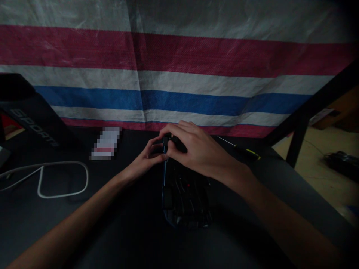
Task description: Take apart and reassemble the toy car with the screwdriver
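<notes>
A black device (185,198), dark and hard to make out, lies on the dark table (134,231) in front of me; a small red dot shows on it. My left hand (147,158) pinches its far left edge, thumb and fingers closed on a thin bluish strip there. My right hand (196,149) lies over the far end of the device with its fingers curled down onto it. The part under the fingers is hidden.
A screwdriver (241,148) with a black and yellow handle lies right of my hands. A white cable (61,179) loops at the left, beside a small white and red packet (106,142). A black object lettered SPORT (33,123) stands far left. A striped tarp (179,74) hangs behind.
</notes>
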`<state>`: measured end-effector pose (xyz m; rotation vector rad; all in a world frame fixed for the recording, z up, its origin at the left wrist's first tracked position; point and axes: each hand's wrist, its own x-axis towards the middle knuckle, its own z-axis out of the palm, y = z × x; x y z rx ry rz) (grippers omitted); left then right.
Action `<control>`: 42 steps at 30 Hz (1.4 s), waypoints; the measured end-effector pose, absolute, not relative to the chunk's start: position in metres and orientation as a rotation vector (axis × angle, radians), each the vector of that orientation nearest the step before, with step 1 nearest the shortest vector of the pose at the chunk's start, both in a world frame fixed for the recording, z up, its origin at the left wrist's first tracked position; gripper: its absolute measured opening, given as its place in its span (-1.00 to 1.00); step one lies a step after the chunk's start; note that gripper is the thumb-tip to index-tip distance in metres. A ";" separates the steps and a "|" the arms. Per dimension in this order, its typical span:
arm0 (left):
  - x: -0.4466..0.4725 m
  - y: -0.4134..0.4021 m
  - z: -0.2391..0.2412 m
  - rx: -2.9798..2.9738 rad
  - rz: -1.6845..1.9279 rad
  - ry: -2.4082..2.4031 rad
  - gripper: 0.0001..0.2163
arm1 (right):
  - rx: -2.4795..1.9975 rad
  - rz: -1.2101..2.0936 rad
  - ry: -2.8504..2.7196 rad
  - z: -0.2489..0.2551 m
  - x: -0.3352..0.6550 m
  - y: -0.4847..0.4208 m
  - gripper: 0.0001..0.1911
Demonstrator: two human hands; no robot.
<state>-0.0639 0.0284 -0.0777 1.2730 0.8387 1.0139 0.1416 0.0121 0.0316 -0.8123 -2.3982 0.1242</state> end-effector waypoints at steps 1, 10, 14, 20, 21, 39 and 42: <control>-0.064 0.029 -0.079 1.283 1.012 0.838 -0.32 | -0.848 0.108 -2.397 0.031 0.141 0.011 -0.89; -0.065 0.029 -0.081 1.319 1.013 0.824 -0.36 | -0.896 0.011 -2.393 0.029 0.134 0.006 -0.80; -0.064 0.028 -0.081 1.300 1.034 0.822 -0.35 | -0.795 0.035 -2.422 0.031 0.138 0.008 -0.83; -0.064 0.027 -0.079 1.292 1.013 0.840 -0.32 | -0.855 -0.058 -2.424 0.031 0.138 0.005 -0.86; -0.064 0.027 -0.079 1.293 1.015 0.839 -0.32 | -0.824 -0.063 -2.434 0.031 0.138 0.005 -0.87; -0.063 0.027 -0.077 1.236 1.015 0.786 -0.36 | -0.611 0.388 -2.446 0.042 0.156 0.016 -0.75; -0.063 0.025 -0.074 1.247 0.995 0.805 -0.36 | -0.579 0.458 -2.437 0.047 0.160 0.015 -0.73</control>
